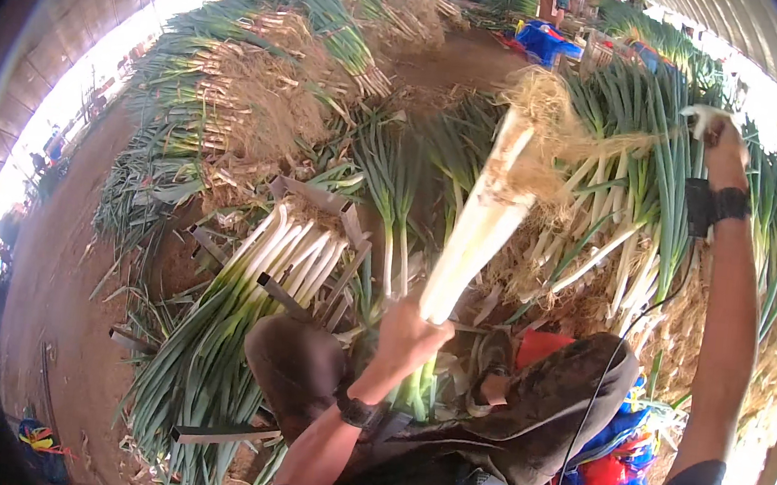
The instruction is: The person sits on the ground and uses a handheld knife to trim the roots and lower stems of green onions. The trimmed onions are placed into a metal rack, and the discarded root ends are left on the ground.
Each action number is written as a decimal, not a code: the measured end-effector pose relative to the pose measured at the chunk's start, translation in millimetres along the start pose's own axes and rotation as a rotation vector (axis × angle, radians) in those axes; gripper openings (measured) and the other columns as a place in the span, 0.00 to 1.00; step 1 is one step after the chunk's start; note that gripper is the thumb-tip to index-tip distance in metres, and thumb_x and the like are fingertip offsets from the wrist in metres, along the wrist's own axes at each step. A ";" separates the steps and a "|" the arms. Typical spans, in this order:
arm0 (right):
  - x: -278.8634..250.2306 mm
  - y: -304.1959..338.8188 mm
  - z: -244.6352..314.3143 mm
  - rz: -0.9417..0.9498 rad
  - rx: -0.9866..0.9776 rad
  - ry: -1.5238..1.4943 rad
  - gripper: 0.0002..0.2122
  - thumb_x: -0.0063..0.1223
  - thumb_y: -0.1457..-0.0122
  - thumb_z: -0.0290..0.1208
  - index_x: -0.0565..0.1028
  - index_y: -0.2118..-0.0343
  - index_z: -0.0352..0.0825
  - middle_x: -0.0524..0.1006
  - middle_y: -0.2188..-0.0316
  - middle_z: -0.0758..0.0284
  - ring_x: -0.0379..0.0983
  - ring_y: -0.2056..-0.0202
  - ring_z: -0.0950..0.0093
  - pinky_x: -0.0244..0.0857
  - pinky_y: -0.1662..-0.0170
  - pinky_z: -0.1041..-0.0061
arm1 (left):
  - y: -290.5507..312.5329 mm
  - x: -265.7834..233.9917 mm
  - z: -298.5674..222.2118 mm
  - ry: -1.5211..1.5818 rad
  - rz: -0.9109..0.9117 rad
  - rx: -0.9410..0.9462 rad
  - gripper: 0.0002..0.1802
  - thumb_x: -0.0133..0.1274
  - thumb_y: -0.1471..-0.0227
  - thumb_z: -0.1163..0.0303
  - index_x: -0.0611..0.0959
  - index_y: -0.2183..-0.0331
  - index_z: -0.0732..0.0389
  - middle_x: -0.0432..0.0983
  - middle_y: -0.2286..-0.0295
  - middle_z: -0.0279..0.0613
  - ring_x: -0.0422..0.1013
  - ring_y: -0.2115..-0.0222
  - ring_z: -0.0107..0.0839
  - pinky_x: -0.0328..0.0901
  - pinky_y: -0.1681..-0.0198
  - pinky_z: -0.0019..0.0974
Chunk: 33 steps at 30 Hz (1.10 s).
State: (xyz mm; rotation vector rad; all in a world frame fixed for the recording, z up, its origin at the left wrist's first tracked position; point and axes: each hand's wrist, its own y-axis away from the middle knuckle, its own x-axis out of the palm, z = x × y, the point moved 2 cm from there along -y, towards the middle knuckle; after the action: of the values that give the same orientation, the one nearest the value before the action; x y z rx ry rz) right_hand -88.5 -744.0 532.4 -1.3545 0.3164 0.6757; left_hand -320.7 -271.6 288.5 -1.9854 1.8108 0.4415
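Left hand [408, 333] closed around the long white-stalked green leek [479, 228], root tuft up and away, long axis tilting up-right. Right hand [722, 134] stretched far right, pinching a pale strip of peeled skin [700, 114] above the heaped leek pile [636, 201]. Metal bundling frame [299, 248] lies left.

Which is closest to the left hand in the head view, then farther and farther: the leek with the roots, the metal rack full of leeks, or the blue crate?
1. Leek: held in the left hand.
2. Metal rack: to its left.
3. Blue crate: far back, top.
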 end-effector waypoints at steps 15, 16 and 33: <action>36.7 153.5 273.4 0.784 -0.089 -0.518 0.25 0.64 0.41 0.47 0.74 0.50 0.32 0.80 0.75 0.59 0.80 0.69 0.66 0.73 0.61 0.63 | -16.3 28.7 -10.2 -0.197 -0.317 0.056 0.19 0.61 0.51 0.67 0.78 0.60 0.68 0.80 0.77 0.45 0.78 0.77 0.36 0.73 0.70 0.42; 36.9 143.1 280.3 0.789 -0.067 -0.529 0.24 0.64 0.41 0.49 0.75 0.53 0.32 0.80 0.76 0.60 0.80 0.70 0.67 0.73 0.62 0.64 | -12.2 33.9 -11.9 -0.065 -0.290 0.011 0.19 0.61 0.52 0.67 0.78 0.60 0.68 0.79 0.78 0.44 0.77 0.77 0.36 0.73 0.71 0.42; -11.6 74.9 206.1 0.459 -0.414 0.101 0.07 0.57 0.36 0.32 0.84 0.63 0.37 0.82 0.75 0.70 0.74 0.81 0.83 0.70 0.79 0.84 | -10.3 34.7 -1.6 0.328 0.311 0.108 0.34 0.64 0.51 0.72 0.74 0.42 0.63 0.81 0.60 0.47 0.74 0.75 0.27 0.76 0.72 0.32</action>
State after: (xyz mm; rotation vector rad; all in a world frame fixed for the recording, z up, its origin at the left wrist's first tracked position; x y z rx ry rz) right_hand -178.1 -543.7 523.5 -1.7341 0.6035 1.0989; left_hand -306.9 -301.6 273.6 -1.7880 2.3077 0.1045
